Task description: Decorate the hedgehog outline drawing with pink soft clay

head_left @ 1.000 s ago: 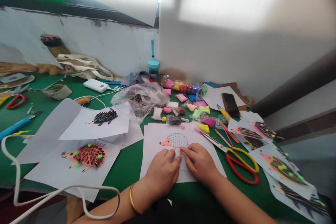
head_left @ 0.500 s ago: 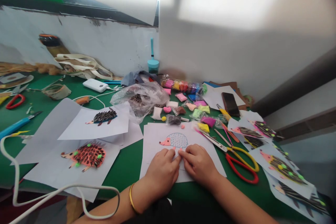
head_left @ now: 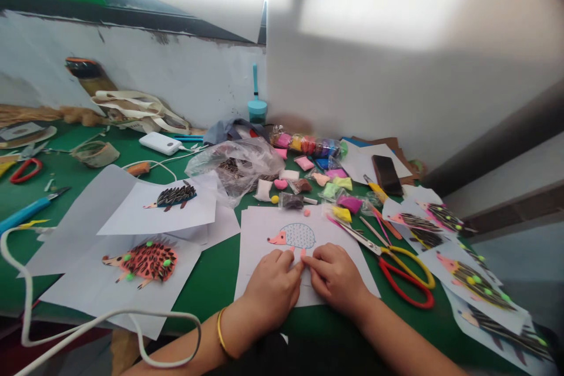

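the left hand (head_left: 273, 289) and the right hand (head_left: 335, 275) rest side by side on a white paper sheet (head_left: 259, 247) at the lower middle of the frame. both are half curled, with the fingertips down on the sheet and nearly meeting. i cannot tell whether they pinch anything. just above them is a hedgehog drawing (head_left: 294, 236) with a pink face and a pale blue dotted body. a small bit of pink clay (head_left: 303, 252) sits under the body, touching or just beside the fingertips. a gold bangle (head_left: 219, 332) circles the left wrist.

two finished hedgehog pictures lie to the left of the sheet: one with black seed spines (head_left: 173, 196) and one orange with dark spines and green dots (head_left: 141, 261). at least four more (head_left: 476, 285) overlap at the right, though the edge of the frame hides some. one pair of red-and-yellow-handled scissors (head_left: 405, 276) lies just right of the sheet, and a second, red-handled pair (head_left: 25, 170) lies at the far left. above the sheet sit many small clay packets (head_left: 350, 204), too jumbled to count, with one phone (head_left: 386, 175) and one power bank (head_left: 158, 143) on the green table top (head_left: 207, 299).
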`<state>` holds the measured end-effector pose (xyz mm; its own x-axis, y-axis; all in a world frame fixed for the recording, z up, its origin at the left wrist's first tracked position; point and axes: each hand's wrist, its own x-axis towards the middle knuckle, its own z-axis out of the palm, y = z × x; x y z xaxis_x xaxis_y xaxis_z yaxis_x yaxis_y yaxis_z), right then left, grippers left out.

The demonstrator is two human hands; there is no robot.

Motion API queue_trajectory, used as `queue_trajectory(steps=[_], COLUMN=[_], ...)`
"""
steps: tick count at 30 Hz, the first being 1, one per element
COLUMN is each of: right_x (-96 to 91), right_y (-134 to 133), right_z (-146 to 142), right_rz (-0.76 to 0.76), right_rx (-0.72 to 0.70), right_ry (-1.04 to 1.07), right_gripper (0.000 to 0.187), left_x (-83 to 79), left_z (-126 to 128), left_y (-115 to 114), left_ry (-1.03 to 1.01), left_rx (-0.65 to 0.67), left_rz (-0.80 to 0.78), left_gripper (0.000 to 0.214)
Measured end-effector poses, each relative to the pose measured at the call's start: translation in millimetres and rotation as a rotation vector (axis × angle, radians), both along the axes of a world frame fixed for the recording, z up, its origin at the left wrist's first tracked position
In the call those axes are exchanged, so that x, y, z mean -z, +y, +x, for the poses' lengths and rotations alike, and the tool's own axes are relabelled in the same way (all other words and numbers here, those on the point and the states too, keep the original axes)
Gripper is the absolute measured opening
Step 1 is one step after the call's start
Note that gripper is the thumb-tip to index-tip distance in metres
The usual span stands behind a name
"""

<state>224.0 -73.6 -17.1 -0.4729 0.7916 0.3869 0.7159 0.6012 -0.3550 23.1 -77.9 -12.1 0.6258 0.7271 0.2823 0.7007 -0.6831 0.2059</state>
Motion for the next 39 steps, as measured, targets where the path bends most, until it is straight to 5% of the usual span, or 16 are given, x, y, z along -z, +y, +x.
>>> queue_trajectory(steps=[28, 39], right_x=[4.0, -0.6], right_y=[8.4, 1.1], right_z=[2.8, 1.2], right_rz=[-0.096, 0.003], right_rx=[0.067, 0.038], right_ry=[0.097, 0.052], right_gripper=[0.032, 0.029], left_x=[-0.7, -0.9], left_z=[0.1, -0.4], left_y=[-0.5, -0.3], left_ry=[0.002, -0.017], left_rx=[-0.007, -0.002], left_rz=[0.018, 0.025], left_gripper=[0.028, 0.029])
